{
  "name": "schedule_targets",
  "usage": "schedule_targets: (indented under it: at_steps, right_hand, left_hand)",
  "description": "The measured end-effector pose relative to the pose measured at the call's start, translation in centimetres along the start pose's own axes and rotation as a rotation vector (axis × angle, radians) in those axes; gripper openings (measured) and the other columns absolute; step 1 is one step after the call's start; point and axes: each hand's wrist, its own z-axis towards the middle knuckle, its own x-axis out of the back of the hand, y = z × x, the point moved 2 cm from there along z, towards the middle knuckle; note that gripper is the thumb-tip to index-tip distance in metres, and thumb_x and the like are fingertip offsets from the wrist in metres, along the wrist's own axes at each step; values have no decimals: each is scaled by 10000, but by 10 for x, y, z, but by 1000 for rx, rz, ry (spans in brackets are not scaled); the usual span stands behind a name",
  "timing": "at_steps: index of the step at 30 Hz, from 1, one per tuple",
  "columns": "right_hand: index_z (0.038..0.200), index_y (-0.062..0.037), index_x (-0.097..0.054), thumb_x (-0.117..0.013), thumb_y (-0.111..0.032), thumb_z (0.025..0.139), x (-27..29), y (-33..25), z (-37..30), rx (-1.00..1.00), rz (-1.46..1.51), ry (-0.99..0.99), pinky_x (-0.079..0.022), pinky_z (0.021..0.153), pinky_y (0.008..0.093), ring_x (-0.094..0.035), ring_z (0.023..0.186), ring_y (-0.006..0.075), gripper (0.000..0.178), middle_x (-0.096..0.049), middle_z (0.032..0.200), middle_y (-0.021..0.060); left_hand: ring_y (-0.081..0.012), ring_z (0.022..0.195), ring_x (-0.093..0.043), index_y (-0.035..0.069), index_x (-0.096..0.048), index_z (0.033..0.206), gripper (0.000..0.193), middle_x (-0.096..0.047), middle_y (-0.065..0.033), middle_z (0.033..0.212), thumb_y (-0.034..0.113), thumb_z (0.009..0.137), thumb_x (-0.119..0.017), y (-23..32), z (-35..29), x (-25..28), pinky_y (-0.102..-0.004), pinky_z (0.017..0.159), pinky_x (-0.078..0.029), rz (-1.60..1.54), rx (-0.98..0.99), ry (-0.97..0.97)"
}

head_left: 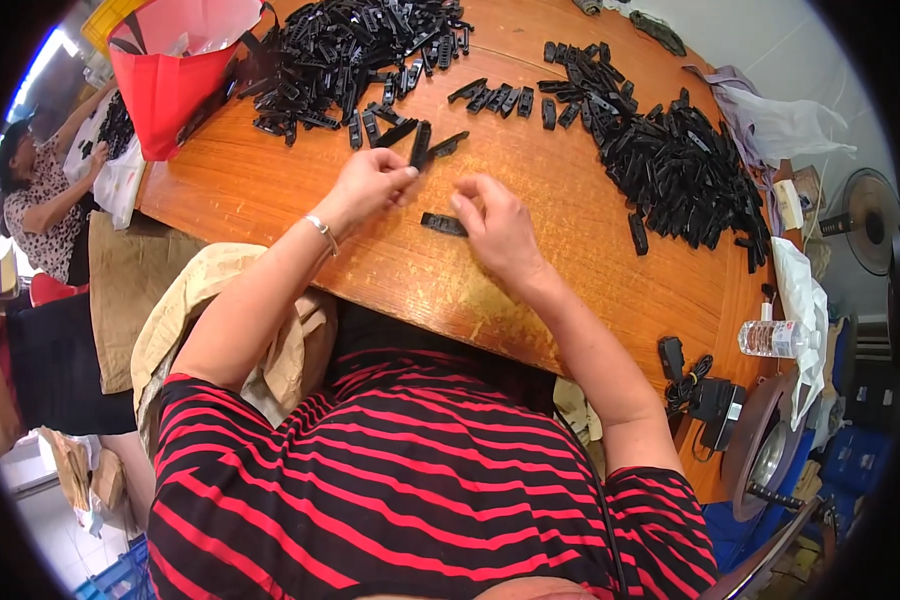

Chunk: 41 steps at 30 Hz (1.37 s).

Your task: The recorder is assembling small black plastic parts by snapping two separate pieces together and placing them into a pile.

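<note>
Left hand point(372, 183) pinches a black plastic clip point(421, 145) upright at its fingertips. Right hand point(495, 225), fingers curled but empty, touches another clip point(443, 224) lying flat on the wooden table point(570, 250), just right of the left hand.

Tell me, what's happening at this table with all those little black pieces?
A person in a red-and-black striped shirt sits at a round wooden table. The left hand pinches a small black plastic piece, while the right hand hovers over another black piece lying flat on the wood. Big heaps of similar black parts lie on the table's far side and right, beside a red bag. Another person works at the far left.
</note>
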Motion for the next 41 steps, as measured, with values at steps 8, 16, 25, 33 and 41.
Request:
schedule_targets:
  at_steps: [8,16,25,33,41]
  right_hand:
    - [1007,12,-633,-577,-171,961,3,-3,0,-407,658,-87,-431,457,202,-547,522,66,197,-616,682,25]
    - [876,14,-621,-643,-177,922,18,0,-1,-619,411,-361,-409,393,230,-507,423,83,197,-611,619,38]
    - [823,-10,-545,-684,-153,891,6,9,0,-671,374,-311,-399,362,247,-507,409,91,211,-606,601,61]
    - [817,-9,-521,-689,-149,886,7,8,10,-734,327,-412,-401,361,257,-507,409,98,228,-593,593,59]
    - [772,-22,-482,-716,-192,868,15,13,10,-587,58,-406,-398,372,281,-515,417,116,305,-570,554,53]
  left_hand:
    - [-104,667,-634,-25,-588,965,197,-645,-50,781,140,883,-659,16,-36,-40,-223,584,-507,-72,-27,-356]
    - [-67,724,-604,7,-540,1157,327,-635,-32,903,150,893,-670,17,-33,-21,-193,650,-502,-16,-90,-236]
    - [-89,581,-568,7,-619,841,161,-609,-23,672,138,846,-713,-9,-15,-30,-243,528,-456,164,-131,-91]
    - [-120,579,-569,20,-617,805,175,-606,-35,666,150,820,-733,-18,-11,-31,-285,545,-464,169,-49,-62]
    - [-218,690,-619,41,-622,815,192,-652,-84,735,184,794,-748,-14,-9,-36,-346,654,-490,447,-256,7]
